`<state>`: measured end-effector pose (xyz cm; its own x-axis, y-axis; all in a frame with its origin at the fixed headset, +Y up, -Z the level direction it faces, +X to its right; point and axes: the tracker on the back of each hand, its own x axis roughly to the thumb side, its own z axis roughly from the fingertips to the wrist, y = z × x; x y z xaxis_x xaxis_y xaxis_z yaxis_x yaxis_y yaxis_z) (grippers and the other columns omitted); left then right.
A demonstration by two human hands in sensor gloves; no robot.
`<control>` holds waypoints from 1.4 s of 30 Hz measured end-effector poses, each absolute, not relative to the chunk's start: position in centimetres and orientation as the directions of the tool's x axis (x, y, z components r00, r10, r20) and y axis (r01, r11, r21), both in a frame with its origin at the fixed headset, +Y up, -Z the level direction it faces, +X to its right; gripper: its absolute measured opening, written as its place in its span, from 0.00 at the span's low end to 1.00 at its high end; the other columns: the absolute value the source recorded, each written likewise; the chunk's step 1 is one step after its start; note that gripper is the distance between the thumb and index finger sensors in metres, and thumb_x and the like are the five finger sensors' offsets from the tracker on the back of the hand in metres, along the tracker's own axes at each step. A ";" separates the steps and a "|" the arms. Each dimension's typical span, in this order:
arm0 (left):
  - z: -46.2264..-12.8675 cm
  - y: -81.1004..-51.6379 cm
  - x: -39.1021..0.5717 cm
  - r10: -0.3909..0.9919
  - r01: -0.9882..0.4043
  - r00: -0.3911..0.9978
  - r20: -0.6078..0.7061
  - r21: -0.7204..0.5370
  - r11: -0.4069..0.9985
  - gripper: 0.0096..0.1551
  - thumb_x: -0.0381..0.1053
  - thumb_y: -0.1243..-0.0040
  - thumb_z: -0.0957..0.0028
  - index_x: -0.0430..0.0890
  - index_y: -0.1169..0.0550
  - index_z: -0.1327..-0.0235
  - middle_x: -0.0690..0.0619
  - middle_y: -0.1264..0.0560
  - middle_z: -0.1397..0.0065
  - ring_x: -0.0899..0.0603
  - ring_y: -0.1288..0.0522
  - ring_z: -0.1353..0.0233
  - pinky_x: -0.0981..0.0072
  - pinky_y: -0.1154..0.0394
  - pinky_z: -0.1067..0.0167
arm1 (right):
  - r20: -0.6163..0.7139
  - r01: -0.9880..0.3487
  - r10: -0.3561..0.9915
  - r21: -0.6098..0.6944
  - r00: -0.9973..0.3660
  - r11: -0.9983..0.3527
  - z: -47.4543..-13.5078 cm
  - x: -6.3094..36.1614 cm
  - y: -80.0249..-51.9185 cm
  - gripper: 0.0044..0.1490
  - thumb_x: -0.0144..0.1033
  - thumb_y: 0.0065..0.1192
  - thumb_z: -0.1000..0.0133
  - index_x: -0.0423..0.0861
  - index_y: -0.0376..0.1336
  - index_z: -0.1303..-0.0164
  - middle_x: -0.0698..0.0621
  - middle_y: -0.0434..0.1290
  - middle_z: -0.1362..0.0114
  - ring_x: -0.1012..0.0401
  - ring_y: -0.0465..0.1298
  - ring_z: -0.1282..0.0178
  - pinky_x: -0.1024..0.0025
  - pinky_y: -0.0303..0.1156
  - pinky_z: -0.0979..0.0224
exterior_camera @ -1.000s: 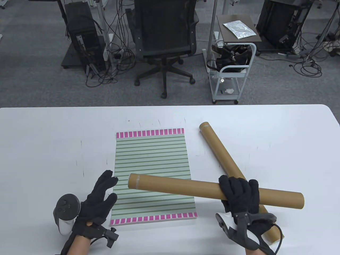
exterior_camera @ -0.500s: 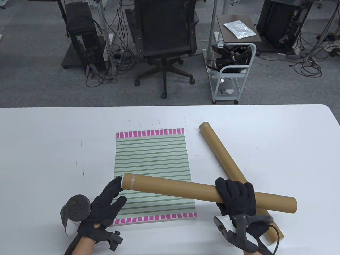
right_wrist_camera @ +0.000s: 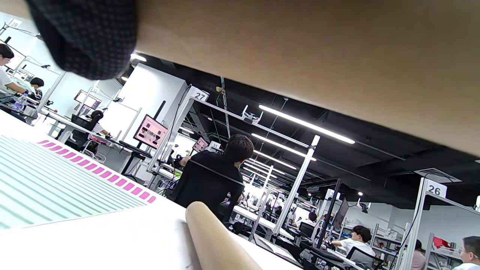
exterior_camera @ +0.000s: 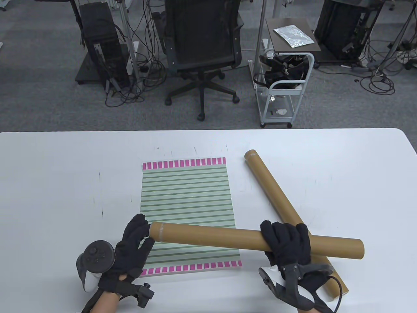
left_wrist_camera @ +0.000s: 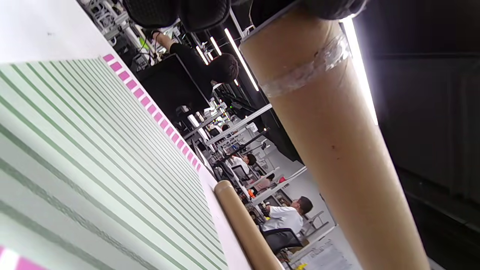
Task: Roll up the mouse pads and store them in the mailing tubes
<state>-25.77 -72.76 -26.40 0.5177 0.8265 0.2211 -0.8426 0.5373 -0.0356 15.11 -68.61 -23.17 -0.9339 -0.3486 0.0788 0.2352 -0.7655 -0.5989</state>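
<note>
a: where's the tube you're working on?

b: the held mailing tube (exterior_camera: pixel 208 233) is up off the counter (exterior_camera: pixel 49 182), above the near end of the mouse pad (exterior_camera: pixel 187 208). my right hand (exterior_camera: pixel 286 243) is curled round it right of its middle. my left hand (exterior_camera: pixel 132 247) has fingertips and thumb pinching its capped left end.

a: which way does it run?

b: long axis lies nearly parallel to the counter's near edge, cap end toward the left edge, the other end toward the right, dipping slightly.

a: how will it handle?

b: i'd judge it light, stiff cardboard, a bit smooth under gloves, so a full wrap on the barrel and a pinch on the cap should do. the pad looks thin and floppy; i'd take it by a short pink-trimmed edge.

a: the other one?

b: the second mailing tube (exterior_camera: pixel 270 187) rests on the counter, slanting from mid-counter toward the near right corner.
</note>
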 end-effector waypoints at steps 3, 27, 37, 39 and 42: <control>-26.7 -73.2 -26.0 0.876 -0.882 0.440 0.199 -0.087 0.463 0.26 0.60 0.49 0.46 0.52 0.30 0.38 0.57 0.48 0.15 0.46 0.39 0.17 0.54 0.36 0.20 | 0.081 0.235 -0.349 -0.596 -0.933 -0.767 -23.2 15.1 -68.7 0.49 0.55 0.68 0.54 0.61 0.49 0.25 0.58 0.62 0.25 0.56 0.69 0.28 0.47 0.61 0.20; -27.4 -72.9 -30.0 0.705 -0.715 0.700 0.115 0.115 0.690 0.23 0.55 0.44 0.50 0.41 0.23 0.50 0.56 0.31 0.24 0.44 0.25 0.28 0.53 0.27 0.29 | 0.068 0.254 -0.346 -0.550 -0.936 -0.796 -24.0 15.7 -69.2 0.49 0.55 0.68 0.55 0.63 0.48 0.26 0.60 0.61 0.24 0.57 0.68 0.27 0.47 0.61 0.19; -28.0 -74.7 -31.6 0.025 -0.030 0.984 -0.176 -0.027 0.999 0.22 0.52 0.35 0.55 0.39 0.17 0.55 0.52 0.25 0.28 0.41 0.21 0.31 0.49 0.25 0.33 | 0.060 0.264 -0.351 -0.543 -0.934 -0.797 -23.9 15.6 -69.3 0.49 0.55 0.68 0.55 0.61 0.48 0.26 0.60 0.61 0.24 0.57 0.68 0.27 0.47 0.60 0.19; -28.1 -75.0 -31.6 0.020 -0.032 0.980 -0.196 -0.060 0.998 0.22 0.51 0.34 0.55 0.39 0.16 0.55 0.52 0.25 0.28 0.41 0.22 0.31 0.48 0.25 0.33 | 0.056 0.271 -0.355 -0.538 -0.933 -0.798 -24.0 15.8 -69.3 0.49 0.55 0.68 0.55 0.61 0.48 0.25 0.59 0.61 0.24 0.57 0.68 0.27 0.47 0.60 0.19; -28.2 -75.5 -31.9 0.098 -0.120 0.979 -0.177 -0.119 0.986 0.23 0.51 0.33 0.57 0.40 0.15 0.54 0.51 0.25 0.27 0.40 0.22 0.30 0.47 0.25 0.33 | 0.055 0.272 -0.350 -0.523 -0.935 -0.808 -24.2 15.9 -69.5 0.49 0.55 0.68 0.55 0.61 0.48 0.26 0.60 0.61 0.24 0.58 0.68 0.27 0.47 0.60 0.19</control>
